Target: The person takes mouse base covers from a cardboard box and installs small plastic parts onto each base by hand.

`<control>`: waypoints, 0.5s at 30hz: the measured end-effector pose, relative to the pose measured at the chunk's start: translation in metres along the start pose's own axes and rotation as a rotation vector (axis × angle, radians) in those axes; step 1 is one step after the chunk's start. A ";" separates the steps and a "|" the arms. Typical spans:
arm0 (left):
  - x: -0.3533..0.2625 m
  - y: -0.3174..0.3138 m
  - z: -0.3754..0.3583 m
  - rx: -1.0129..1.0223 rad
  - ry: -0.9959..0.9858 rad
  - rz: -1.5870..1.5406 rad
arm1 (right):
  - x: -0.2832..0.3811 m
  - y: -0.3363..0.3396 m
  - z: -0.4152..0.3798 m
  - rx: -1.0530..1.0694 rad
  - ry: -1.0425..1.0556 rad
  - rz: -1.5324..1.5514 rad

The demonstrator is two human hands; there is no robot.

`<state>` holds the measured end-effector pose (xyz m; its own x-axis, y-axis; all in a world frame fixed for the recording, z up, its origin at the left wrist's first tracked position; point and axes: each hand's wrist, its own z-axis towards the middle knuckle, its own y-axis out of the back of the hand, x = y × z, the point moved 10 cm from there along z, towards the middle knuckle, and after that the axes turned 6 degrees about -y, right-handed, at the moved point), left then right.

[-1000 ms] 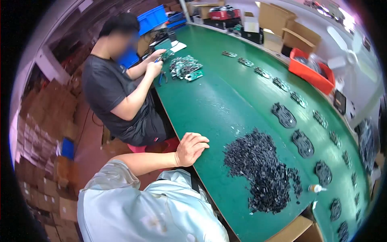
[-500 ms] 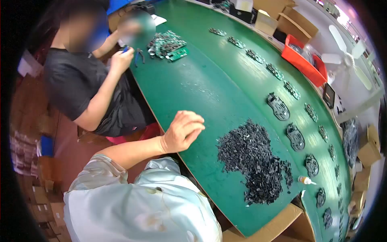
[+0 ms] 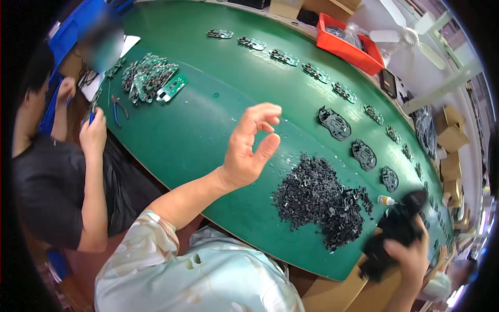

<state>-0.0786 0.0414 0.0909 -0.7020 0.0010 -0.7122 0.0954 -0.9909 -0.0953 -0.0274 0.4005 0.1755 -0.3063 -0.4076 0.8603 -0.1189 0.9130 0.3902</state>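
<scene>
My left hand point(image 3: 252, 143) is raised over the green table, thumb and fingers apart and curled, with nothing in it. On the right, my right hand point(image 3: 410, 255) grips several black plastic shells point(image 3: 397, 226) in a bunch, smeared by motion, above the table's corner. Between my hands lies a large heap of small black plastic pieces point(image 3: 322, 203). Black mouse-shaped plastic shells point(image 3: 335, 123) rest in a row beyond the heap. A small white bottle with an orange label point(image 3: 385, 200) stands close to the bunch in my right hand.
Green circuit boards point(image 3: 284, 57) line the table's far strip. At left, a seated co-worker point(image 3: 57, 177) holds a blue-handled tool near a pile of boards point(image 3: 145, 78) and pliers point(image 3: 119, 112). A red bin point(image 3: 348, 44) stands behind; a cardboard box point(image 3: 335, 291) sits below the near corner.
My right hand has come into view from the right with the black shells. My left hand has opened and risen slightly. The view has turned to the right.
</scene>
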 end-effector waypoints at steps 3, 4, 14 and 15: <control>0.000 0.020 0.018 -0.003 0.005 -0.111 | 0.035 -0.156 0.079 0.408 -0.041 -0.118; 0.004 0.031 0.022 0.007 0.010 -0.113 | 0.038 -0.202 0.102 0.529 0.071 -0.177; 0.080 0.076 0.014 0.300 0.175 0.704 | 0.028 -0.287 0.181 0.463 0.153 -0.443; 0.084 0.077 0.011 0.330 0.138 0.738 | 0.031 -0.271 0.179 0.378 0.226 -0.479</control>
<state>-0.1378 -0.0361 0.0315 -0.4446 -0.6718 -0.5925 0.2710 -0.7313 0.6259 -0.1736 0.1431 0.0378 0.0644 -0.7270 0.6836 -0.5296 0.5557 0.6408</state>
